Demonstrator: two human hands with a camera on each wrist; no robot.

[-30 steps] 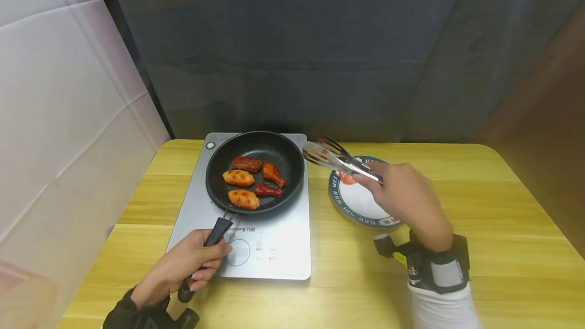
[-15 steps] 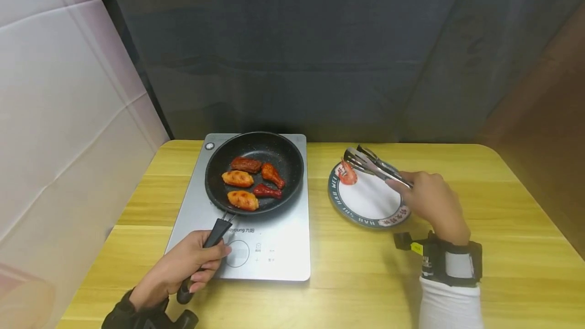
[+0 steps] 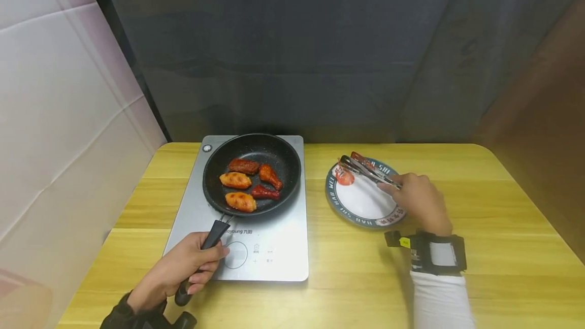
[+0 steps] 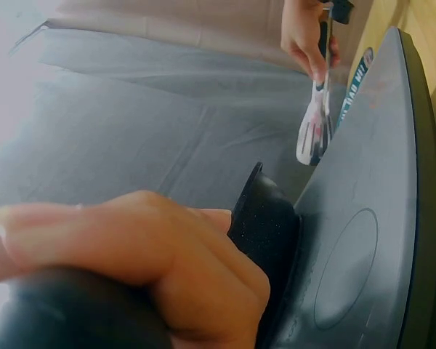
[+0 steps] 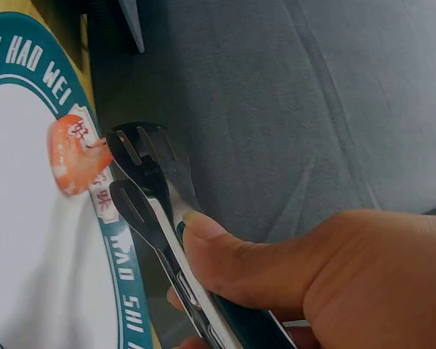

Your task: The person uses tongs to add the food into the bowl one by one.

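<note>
My left hand (image 3: 189, 263) grips the black handle (image 3: 215, 235) of a frying pan (image 3: 288, 161). Inside the pan lie two drumsticks (image 3: 270, 176), two golden wing pieces (image 3: 235, 180) and a brown slab of meat (image 3: 244, 166). With thumb and fingers, my right hand (image 3: 419, 202) holds metal tongs (image 3: 370, 169) over a white plate (image 3: 365, 199) with a dark green lettered rim. A pinkish-orange shrimp (image 5: 74, 156) lies at the plate's edge, close to the tong tips. Whether the tips touch it I cannot tell. Curled left-hand fingers (image 4: 152, 254) fill the left wrist view.
The pan sits on a silver induction cooker (image 3: 283, 263) on a yellow wooden table (image 3: 347, 288). Behind the table hangs a dark grey cloth (image 3: 292, 55). A pale panel (image 3: 68, 116) stands on the left, and a brown surface (image 3: 548, 116) on the right.
My right hand has carried the tongs right, from beside the pan to over the plate, then slightly left towards the shrimp. The tong arms are closer together. My left hand keeps its grip.
</note>
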